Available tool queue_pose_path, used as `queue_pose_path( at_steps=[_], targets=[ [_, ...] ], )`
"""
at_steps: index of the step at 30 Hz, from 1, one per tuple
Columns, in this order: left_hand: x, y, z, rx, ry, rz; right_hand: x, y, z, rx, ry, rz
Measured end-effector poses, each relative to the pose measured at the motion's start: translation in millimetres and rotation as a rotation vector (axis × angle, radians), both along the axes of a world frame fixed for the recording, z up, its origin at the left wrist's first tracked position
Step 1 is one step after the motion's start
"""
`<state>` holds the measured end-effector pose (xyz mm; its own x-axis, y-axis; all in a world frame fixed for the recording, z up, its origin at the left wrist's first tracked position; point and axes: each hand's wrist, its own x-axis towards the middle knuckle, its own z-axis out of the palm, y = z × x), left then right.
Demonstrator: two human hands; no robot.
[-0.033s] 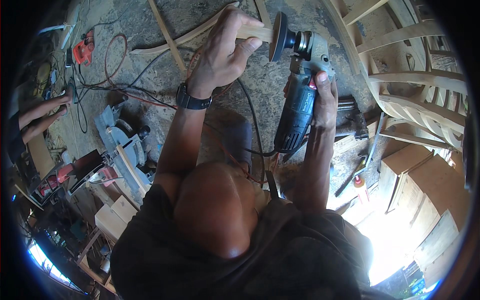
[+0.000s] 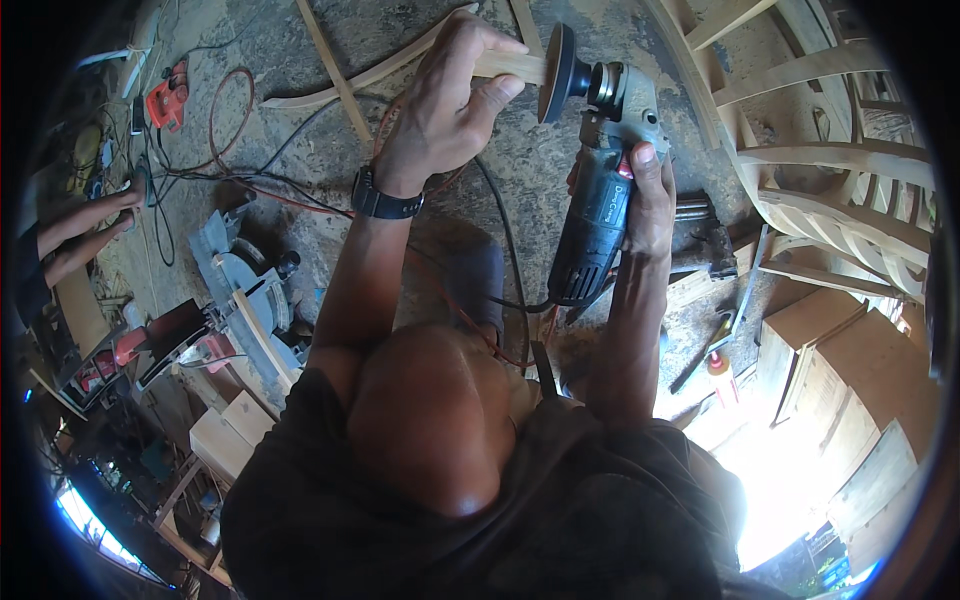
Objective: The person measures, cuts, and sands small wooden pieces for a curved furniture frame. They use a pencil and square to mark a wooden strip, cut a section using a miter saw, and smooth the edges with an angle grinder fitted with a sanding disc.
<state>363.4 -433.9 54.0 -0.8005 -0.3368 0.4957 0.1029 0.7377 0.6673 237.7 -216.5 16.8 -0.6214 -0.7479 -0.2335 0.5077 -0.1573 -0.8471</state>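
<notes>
My left hand (image 2: 440,105), with a dark watch on its wrist, pinches a short flat strip of wood (image 2: 513,67) between thumb and fingers. The strip's right end meets the face of a round sanding disc (image 2: 556,78), which stands on edge. That disc is fitted to an angle grinder (image 2: 594,220) with a dark body and grey metal head. Wrapped round the grinder's body is my right hand (image 2: 650,205), its thumb on the near side and most fingers hidden behind. A black cord (image 2: 525,303) runs from the tool's lower end.
Wooden slats (image 2: 345,85) lie on the stained floor (image 2: 320,50) beyond my left hand. At left are a saw (image 2: 250,280), a red power tool (image 2: 167,98), tangled cords (image 2: 230,175) and another person's limbs (image 2: 88,222). A ribbed wooden frame (image 2: 830,155) and boxes (image 2: 820,320) stand right.
</notes>
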Motion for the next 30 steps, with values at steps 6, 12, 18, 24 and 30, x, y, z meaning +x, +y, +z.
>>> queue_pose_path(
  at_steps=[6,12,18,24,30],
  targets=[
    [-0.8,-0.2,0.2,-0.034,0.021,0.0,0.8,-0.1,1.6,0.021,0.037,0.0],
    [-2.1,-1.6,5.5,0.045,0.002,0.0,-5.3,0.1,-4.8,-0.017,0.021,0.003],
    [-2.2,-1.2,3.9,0.016,-0.01,0.025,-2.9,-2.1,-1.9,-0.058,-0.024,0.004],
    [-0.4,-2.6,5.4,-0.033,-0.021,0.01,-3.4,-0.9,-1.0,-0.079,-0.071,0.014],
    [2.0,-1.4,0.7,0.036,-0.111,0.003,-2.6,-0.8,-0.5,-0.008,0.038,0.009]
  ],
)
